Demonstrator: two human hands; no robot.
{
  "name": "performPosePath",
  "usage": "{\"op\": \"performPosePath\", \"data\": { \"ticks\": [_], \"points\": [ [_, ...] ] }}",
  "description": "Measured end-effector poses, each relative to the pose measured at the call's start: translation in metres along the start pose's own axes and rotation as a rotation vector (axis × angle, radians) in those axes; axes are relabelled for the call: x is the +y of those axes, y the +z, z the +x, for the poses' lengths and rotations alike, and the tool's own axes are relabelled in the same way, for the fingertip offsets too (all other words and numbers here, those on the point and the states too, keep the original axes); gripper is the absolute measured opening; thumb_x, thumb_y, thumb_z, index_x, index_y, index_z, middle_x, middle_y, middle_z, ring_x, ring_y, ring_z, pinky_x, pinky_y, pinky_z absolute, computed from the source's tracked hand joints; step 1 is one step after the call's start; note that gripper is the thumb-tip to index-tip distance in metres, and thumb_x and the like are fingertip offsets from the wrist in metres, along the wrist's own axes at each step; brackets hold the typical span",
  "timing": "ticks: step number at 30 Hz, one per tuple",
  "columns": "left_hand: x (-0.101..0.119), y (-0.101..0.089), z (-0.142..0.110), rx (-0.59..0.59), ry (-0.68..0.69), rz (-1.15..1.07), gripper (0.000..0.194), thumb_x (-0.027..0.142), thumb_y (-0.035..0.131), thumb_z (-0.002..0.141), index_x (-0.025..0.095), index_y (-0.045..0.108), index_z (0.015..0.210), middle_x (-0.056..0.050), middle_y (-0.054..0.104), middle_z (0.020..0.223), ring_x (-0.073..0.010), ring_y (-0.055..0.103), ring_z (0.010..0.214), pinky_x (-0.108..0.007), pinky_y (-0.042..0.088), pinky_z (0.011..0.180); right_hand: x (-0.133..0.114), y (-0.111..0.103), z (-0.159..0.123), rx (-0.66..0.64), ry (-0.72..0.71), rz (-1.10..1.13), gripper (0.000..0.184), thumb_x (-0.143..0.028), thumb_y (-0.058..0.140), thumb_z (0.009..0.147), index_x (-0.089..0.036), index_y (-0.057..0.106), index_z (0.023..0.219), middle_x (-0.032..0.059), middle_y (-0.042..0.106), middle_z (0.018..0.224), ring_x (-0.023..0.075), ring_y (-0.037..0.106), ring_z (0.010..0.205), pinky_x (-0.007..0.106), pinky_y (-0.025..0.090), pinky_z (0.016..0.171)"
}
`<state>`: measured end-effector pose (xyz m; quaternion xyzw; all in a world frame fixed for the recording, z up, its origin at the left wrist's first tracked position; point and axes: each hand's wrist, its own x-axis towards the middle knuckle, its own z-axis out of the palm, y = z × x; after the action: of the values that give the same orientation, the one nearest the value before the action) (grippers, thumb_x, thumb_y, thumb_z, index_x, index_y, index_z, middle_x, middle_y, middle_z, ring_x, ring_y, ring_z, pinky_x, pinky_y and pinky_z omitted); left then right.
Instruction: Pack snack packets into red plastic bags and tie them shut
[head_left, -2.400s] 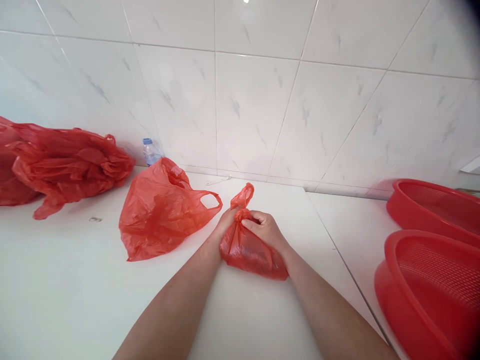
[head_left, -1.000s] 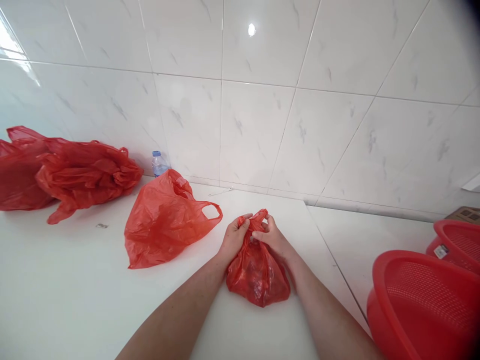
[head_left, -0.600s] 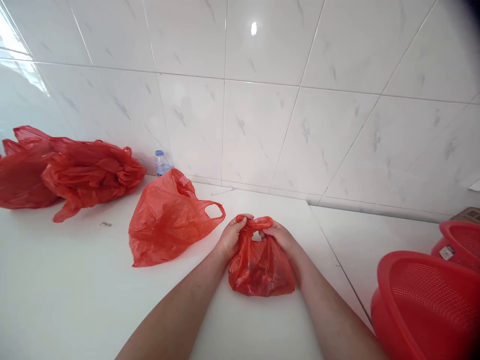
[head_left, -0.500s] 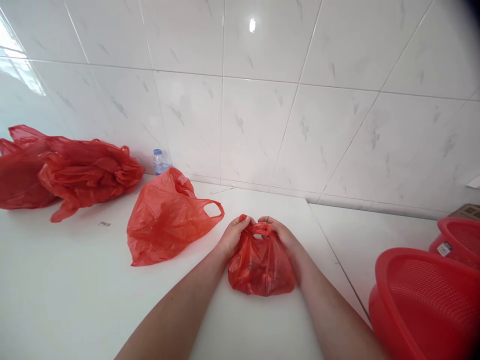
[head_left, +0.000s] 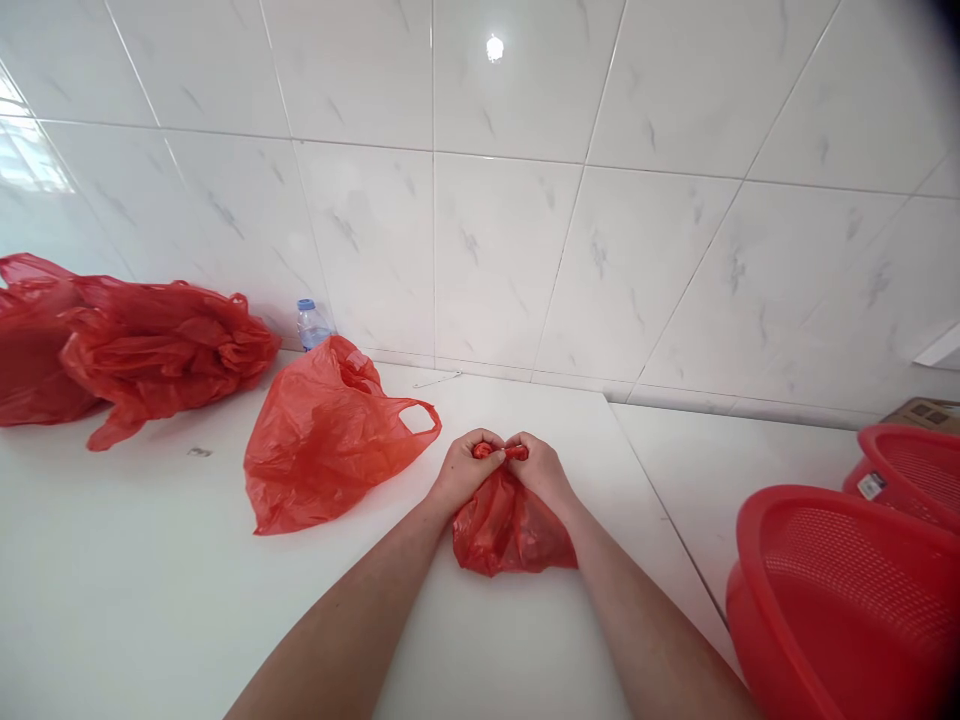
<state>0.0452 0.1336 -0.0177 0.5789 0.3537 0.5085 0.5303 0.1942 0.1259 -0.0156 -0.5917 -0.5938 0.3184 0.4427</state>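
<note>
One red bag, resting on the table between the forearms, its gathered top pinched by left hand and right hand, the two nearly meeting; thin plastic, likely to tear under a hard pull or slip if either pinch slackens. One slack bag, farther left, handle loop near the left hand, apt to be snagged should that wrist swing out. One bottle, capped, behind it, by the wall.

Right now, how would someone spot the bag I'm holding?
Find the white tabletop below the tiled wall. A small red bag is mid-picture, right of a larger red one. Only it has the left hand and right hand gripping its top.
</note>
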Motion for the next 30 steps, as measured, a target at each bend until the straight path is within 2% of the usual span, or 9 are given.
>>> {"op": "performPosePath", "data": {
  "ticks": [1,4,6,9,12,15,18,24,30],
  "points": [
    [0.000,-0.001,0.000,-0.011,-0.029,-0.070,0.016,0.030,0.070,0.067,0.018,0.064,0.077,0.001,0.061,0.072,-0.0110,0.053,0.064,-0.024,0.042,0.064,0.002,0.002,0.000,0.041,0.006,-0.008,0.001,-0.025,0.062,0.066,-0.024,0.063,0.066,-0.0016,0.061,0.063,0.0147,0.052,0.059,0.026,0.036,0.055],
    [-0.001,-0.002,0.000,-0.035,-0.086,-0.203,0.028,0.034,0.074,0.065,0.018,0.063,0.085,0.001,0.061,0.075,-0.0101,0.054,0.061,-0.024,0.042,0.062,0.006,0.003,0.000,0.084,0.014,0.005,0.011,-0.027,0.058,0.069,-0.025,0.063,0.060,-0.0009,0.060,0.059,0.0148,0.050,0.057,0.027,0.034,0.054],
    [-0.002,-0.002,0.000,-0.047,-0.082,-0.195,0.031,0.034,0.074,0.065,0.019,0.061,0.088,0.002,0.061,0.075,-0.0087,0.053,0.058,-0.022,0.041,0.058,0.005,0.001,0.000,0.079,0.015,0.035,0.012,-0.025,0.055,0.070,-0.026,0.067,0.067,-0.0005,0.064,0.067,0.0156,0.053,0.062,0.027,0.037,0.058],
    [-0.004,-0.001,0.000,-0.033,-0.037,-0.107,0.027,0.033,0.073,0.066,0.019,0.058,0.083,0.003,0.058,0.072,-0.0085,0.051,0.057,-0.021,0.039,0.055,0.002,-0.006,0.000,0.009,0.033,0.105,0.028,-0.019,0.051,0.069,-0.027,0.070,0.087,-0.0003,0.069,0.079,0.0154,0.058,0.064,0.028,0.044,0.061],
    [-0.004,0.000,0.000,-0.003,-0.019,-0.043,0.024,0.034,0.071,0.068,0.019,0.058,0.081,0.002,0.061,0.074,-0.0113,0.055,0.064,-0.023,0.041,0.061,-0.001,-0.017,-0.001,-0.117,0.093,0.376,0.034,-0.019,0.057,0.067,-0.024,0.069,0.099,0.0016,0.070,0.095,0.0148,0.062,0.068,0.029,0.048,0.065],
    [-0.003,0.000,0.001,0.059,-0.027,0.019,0.019,0.035,0.069,0.069,0.019,0.062,0.078,0.001,0.061,0.073,-0.0126,0.054,0.065,-0.024,0.041,0.062,0.001,-0.026,-0.001,-0.193,0.143,0.752,0.034,-0.033,0.066,0.070,-0.022,0.068,0.102,0.0048,0.066,0.111,0.0174,0.064,0.083,0.030,0.051,0.072],
    [-0.002,-0.001,0.003,0.179,0.019,0.116,0.016,0.033,0.066,0.071,0.019,0.061,0.069,0.000,0.060,0.070,-0.0129,0.052,0.065,-0.024,0.040,0.063,0.012,-0.031,0.005,-0.080,0.158,0.872,0.031,-0.039,0.070,0.068,-0.021,0.068,0.092,0.0055,0.069,0.101,0.0199,0.064,0.085,0.033,0.053,0.074],
    [0.000,-0.005,0.004,0.328,0.098,0.175,0.016,0.032,0.057,0.078,0.020,0.054,0.067,0.003,0.053,0.066,-0.0126,0.046,0.064,-0.024,0.037,0.063,0.039,-0.050,0.023,0.207,0.190,0.812,0.027,-0.026,0.077,0.057,-0.021,0.067,0.082,0.0049,0.068,0.082,0.0191,0.064,0.073,0.035,0.056,0.067],
    [0.002,-0.006,0.004,0.390,0.138,0.199,0.021,0.034,0.051,0.083,0.020,0.051,0.067,0.002,0.051,0.066,-0.0131,0.044,0.065,-0.025,0.036,0.063,0.048,-0.073,0.021,0.507,0.191,0.584,0.025,-0.027,0.068,0.061,-0.022,0.067,0.085,0.0069,0.067,0.097,0.0208,0.062,0.084,0.037,0.053,0.075]
  ]
}}
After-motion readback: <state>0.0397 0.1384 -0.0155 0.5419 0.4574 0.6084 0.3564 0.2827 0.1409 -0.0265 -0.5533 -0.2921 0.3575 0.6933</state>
